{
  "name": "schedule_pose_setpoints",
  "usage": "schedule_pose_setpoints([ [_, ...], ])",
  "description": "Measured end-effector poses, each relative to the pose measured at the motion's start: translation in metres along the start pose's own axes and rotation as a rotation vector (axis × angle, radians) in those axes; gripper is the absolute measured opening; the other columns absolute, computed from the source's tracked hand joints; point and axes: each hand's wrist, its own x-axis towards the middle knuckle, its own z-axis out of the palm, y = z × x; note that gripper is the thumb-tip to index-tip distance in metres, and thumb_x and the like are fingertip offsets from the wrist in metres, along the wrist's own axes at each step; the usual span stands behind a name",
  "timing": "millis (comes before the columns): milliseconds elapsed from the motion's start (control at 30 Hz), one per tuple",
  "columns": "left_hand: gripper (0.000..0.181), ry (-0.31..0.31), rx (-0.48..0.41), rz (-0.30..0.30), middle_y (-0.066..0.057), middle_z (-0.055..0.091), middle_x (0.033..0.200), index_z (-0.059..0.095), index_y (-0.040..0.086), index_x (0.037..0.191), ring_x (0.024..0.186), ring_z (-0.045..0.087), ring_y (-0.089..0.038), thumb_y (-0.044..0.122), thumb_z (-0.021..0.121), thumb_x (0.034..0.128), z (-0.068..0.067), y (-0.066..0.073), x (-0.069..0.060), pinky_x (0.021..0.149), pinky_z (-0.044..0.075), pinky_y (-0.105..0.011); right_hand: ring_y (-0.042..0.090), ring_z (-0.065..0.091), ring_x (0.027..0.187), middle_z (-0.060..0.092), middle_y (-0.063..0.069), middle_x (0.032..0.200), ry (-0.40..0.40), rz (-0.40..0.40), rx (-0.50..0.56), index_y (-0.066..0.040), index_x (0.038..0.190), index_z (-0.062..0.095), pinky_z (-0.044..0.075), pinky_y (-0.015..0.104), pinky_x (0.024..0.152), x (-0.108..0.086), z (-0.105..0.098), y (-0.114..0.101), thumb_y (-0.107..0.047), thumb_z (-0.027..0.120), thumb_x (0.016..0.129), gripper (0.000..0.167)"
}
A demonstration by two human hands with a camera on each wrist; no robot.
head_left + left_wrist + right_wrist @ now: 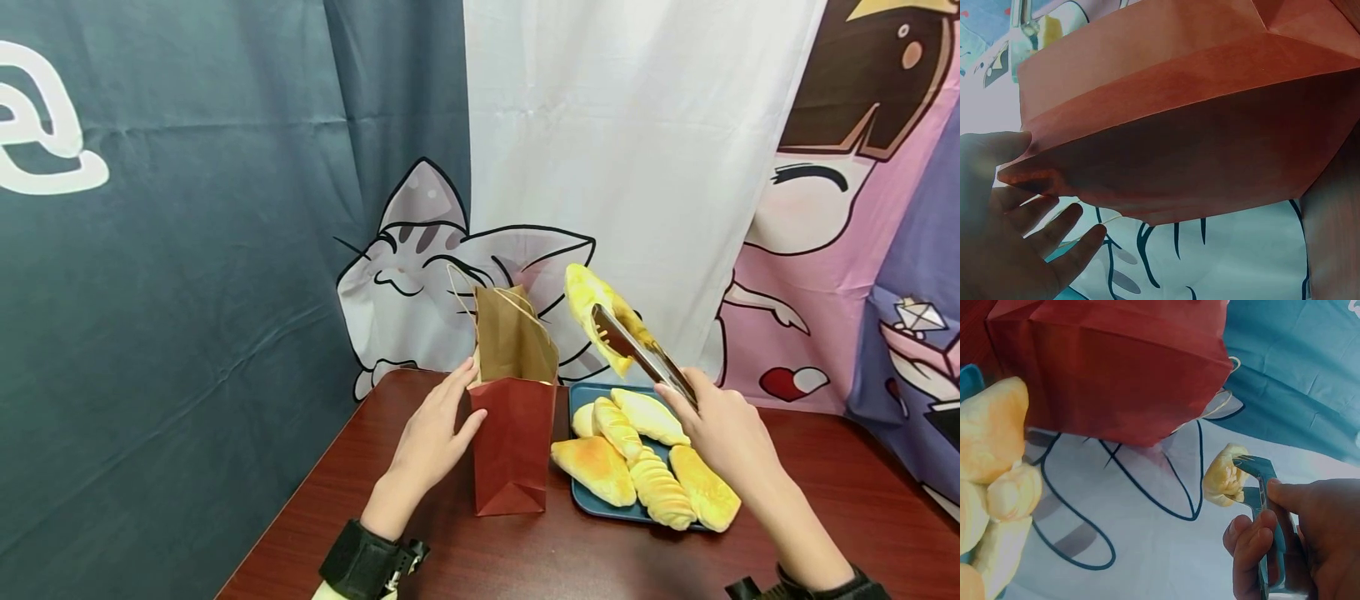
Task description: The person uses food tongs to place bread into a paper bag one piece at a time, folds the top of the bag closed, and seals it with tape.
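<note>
A red paper bag (512, 450) with a brown inside and thin string handles stands upright on the table, its top open. My left hand (429, 429) rests against the bag's upper left side, fingers extended; the left wrist view shows the thumb at one face near the rim and the other fingers by the side panel. My right hand (726, 433) grips metal tongs (652, 354). Between the tong ends is a yellow bread piece (588, 300), held in the air right of the bag's mouth and above the tray. The right wrist view shows this bread (1225, 475) pinched end-on.
A blue tray (588, 497) right of the bag carries several breads, including a twisted roll (660, 492) and a flat golden one (596, 469). All stand on a dark red wooden table (315, 517). A printed curtain (637, 125) hangs close behind the table.
</note>
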Motion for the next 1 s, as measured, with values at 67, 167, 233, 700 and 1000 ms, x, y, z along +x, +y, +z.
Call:
schedule_pose_setpoints([
  [67,0.059,0.000,0.000,-0.001,0.003,0.041,0.159,0.044,0.016,0.151,0.142,0.046,-0.023,0.028,0.065,0.0972,0.000,0.000,0.000,0.113,0.043,-0.044,0.017,0.050,0.057,0.052,0.001,0.063,-0.004,-0.008,0.018,-0.009,0.110,0.056,0.037,0.030,0.052,0.002,-0.001,-0.003,-0.052,0.045,0.103,0.045],
  [167,0.059,0.003,-0.005,-0.002,0.003,0.041,0.159,0.044,0.016,0.150,0.141,0.047,-0.023,0.027,0.065,0.0969,-0.001,0.001,0.000,0.112,0.044,-0.044,0.015,0.051,0.056,0.054,0.000,0.063,-0.012,-0.023,0.050,-0.010,0.112,0.056,0.039,0.030,0.053,0.004,-0.002,-0.009,-0.051,0.045,0.103,0.044],
  [233,0.059,0.004,-0.006,-0.003,0.003,0.041,0.159,0.044,0.016,0.150,0.141,0.047,-0.023,0.027,0.065,0.0969,-0.001,0.001,0.000,0.112,0.044,-0.045,0.014,0.052,0.056,0.054,0.000,0.063,-0.019,-0.032,0.072,-0.010,0.114,0.055,0.039,0.030,0.054,0.005,-0.003,-0.013,-0.051,0.045,0.103,0.043],
  [700,0.058,-0.005,-0.004,-0.011,0.004,0.039,0.160,0.044,0.017,0.151,0.142,0.046,-0.022,0.029,0.064,0.0976,-0.002,0.000,-0.001,0.112,0.043,-0.044,0.012,0.050,0.050,0.052,-0.001,0.062,-0.026,-0.088,0.196,-0.014,0.108,0.055,0.040,0.028,0.050,0.011,0.001,-0.046,-0.051,0.047,0.102,0.038],
  [1000,0.057,-0.005,-0.001,-0.013,0.003,0.040,0.159,0.045,0.015,0.150,0.141,0.046,-0.023,0.028,0.065,0.0973,-0.003,0.002,-0.002,0.112,0.044,-0.045,0.010,0.049,0.048,0.052,0.000,0.062,-0.095,-0.115,0.367,-0.017,0.108,0.056,0.042,0.026,0.045,0.012,0.012,-0.062,-0.049,0.051,0.101,0.033],
])
